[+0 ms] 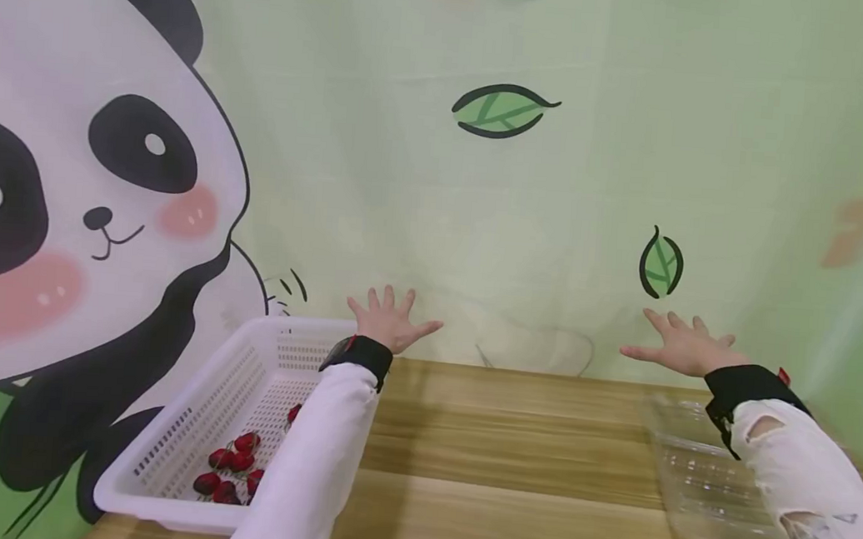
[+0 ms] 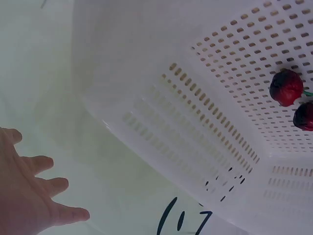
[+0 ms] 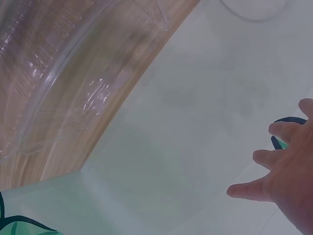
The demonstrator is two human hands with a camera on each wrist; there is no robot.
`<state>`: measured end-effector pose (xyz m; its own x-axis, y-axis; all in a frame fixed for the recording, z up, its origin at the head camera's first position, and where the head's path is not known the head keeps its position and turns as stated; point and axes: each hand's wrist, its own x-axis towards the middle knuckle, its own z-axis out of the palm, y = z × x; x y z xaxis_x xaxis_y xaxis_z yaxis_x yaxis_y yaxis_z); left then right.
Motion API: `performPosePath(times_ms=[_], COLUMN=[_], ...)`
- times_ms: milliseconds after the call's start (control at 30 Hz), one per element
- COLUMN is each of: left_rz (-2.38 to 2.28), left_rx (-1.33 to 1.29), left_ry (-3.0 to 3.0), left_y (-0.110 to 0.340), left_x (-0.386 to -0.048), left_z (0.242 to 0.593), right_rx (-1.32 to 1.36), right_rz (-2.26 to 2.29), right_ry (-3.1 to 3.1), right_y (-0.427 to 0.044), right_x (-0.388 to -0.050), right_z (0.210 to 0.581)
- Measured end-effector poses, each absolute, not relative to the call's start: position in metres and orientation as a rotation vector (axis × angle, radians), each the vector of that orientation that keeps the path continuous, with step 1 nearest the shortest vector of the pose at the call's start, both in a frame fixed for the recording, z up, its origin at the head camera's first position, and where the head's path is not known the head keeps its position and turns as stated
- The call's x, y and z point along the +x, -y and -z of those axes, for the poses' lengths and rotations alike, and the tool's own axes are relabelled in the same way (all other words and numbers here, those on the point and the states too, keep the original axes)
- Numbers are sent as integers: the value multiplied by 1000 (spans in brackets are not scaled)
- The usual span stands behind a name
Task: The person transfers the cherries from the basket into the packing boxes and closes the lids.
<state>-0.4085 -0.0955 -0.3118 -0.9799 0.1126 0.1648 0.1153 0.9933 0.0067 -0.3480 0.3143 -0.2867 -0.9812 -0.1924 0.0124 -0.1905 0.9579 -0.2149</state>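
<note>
My left hand is raised with its fingers spread, above the far right corner of a white perforated basket; it holds nothing. Inside the basket lie several dark red cherries, some with green stems, and my left sleeve hides part of them. In the left wrist view two cherries show on the basket floor. Over on the right, my right hand is lifted too, fingers apart and holding nothing. Below it, partly behind the right forearm, a clear plastic container sits on the table.
The wooden table runs between basket and container. Its far edge meets a pale green curtain printed with a large panda and leaves. Each wrist wears a black band, such as the right wristband.
</note>
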Motion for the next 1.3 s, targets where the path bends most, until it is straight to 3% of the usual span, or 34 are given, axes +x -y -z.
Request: performPosePath(times_ms=[433, 1300], left_rz=[85, 184], left_rx=[-93, 157], left_ry=[2953, 3015], left_y=[138, 251], left_x=[-410, -372], left_z=[313, 307], right_rx=[-405, -796], right_rz=[391, 777], right_ry=[-3145, -3043], right_y=[-293, -157], right_x=[-352, -358], right_z=[294, 342])
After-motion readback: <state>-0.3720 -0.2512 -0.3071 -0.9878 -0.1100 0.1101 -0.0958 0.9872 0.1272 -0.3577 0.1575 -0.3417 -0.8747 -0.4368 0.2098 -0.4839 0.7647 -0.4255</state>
